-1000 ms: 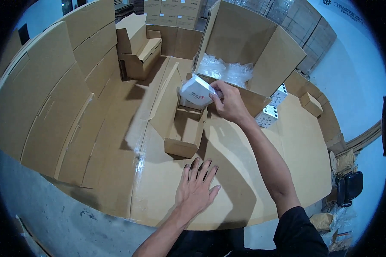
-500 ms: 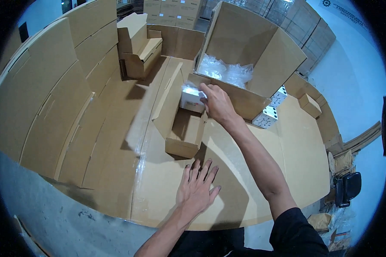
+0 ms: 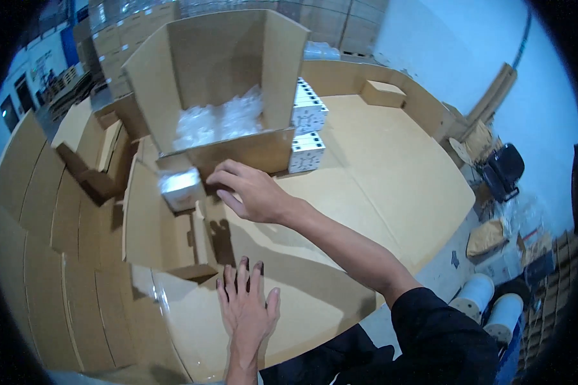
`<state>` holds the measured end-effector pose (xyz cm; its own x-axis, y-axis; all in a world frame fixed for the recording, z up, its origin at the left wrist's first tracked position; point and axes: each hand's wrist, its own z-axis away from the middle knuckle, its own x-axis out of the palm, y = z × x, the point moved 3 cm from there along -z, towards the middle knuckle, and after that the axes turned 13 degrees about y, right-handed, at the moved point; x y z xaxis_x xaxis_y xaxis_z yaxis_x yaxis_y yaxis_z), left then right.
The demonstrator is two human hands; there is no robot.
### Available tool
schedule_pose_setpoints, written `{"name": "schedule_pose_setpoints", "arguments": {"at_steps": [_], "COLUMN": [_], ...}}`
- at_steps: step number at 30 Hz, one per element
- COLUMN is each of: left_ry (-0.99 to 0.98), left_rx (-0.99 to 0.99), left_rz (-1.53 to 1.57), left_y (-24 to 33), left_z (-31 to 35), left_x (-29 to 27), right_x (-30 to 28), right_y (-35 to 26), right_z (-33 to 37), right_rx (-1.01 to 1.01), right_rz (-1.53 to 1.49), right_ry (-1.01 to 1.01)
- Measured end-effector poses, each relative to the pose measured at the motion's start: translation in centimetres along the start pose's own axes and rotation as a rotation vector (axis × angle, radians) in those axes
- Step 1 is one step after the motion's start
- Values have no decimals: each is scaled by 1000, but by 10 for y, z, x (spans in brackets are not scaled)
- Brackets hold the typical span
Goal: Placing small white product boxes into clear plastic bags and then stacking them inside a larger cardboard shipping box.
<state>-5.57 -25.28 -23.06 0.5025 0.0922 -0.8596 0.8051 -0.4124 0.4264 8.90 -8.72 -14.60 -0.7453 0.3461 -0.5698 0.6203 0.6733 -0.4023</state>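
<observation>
A: How are the arms posed?
B: The right forearm (image 3: 347, 247) slants in from the lower right, its right hand (image 3: 253, 192) poised above the brown surface (image 3: 404, 173) near mid-frame. The left hand (image 3: 247, 305) lies palm down at lower centre.
A: How open is each?
B: The right hand's fingers curl loosely, thumb apart, just right of the white box (image 3: 181, 189). The left hand's are slightly spread, flat on the surface.
A: And that box?
B: Left of centre, inside the small open carton (image 3: 180, 237).
A: Around them?
B: Upper centre, a larger open carton (image 3: 234, 151) with clear plastic packing (image 3: 221, 122); lower right, 2 white rolls (image 3: 475, 295) on the floor (image 3: 437, 282).
</observation>
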Motion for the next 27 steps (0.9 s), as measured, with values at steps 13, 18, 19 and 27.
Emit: {"name": "schedule_pose_setpoints", "arguments": {"at_steps": [13, 18, 19, 27], "left_ry": [116, 114, 111, 70], "left_rx": [187, 168, 173, 120], "left_rz": [115, 92, 86, 73], "left_y": [5, 3, 5, 13], "left_z": [-139, -151, -150, -149], "left_x": [61, 67, 67, 62], "right_x": [-172, -177, -177, -156], "right_y": [141, 226, 239, 300], "right_z": [52, 67, 67, 45], "right_rx": [316, 456, 461, 460], "right_rz": [149, 404, 402, 600], "right_ry": [557, 334, 341, 295]}}
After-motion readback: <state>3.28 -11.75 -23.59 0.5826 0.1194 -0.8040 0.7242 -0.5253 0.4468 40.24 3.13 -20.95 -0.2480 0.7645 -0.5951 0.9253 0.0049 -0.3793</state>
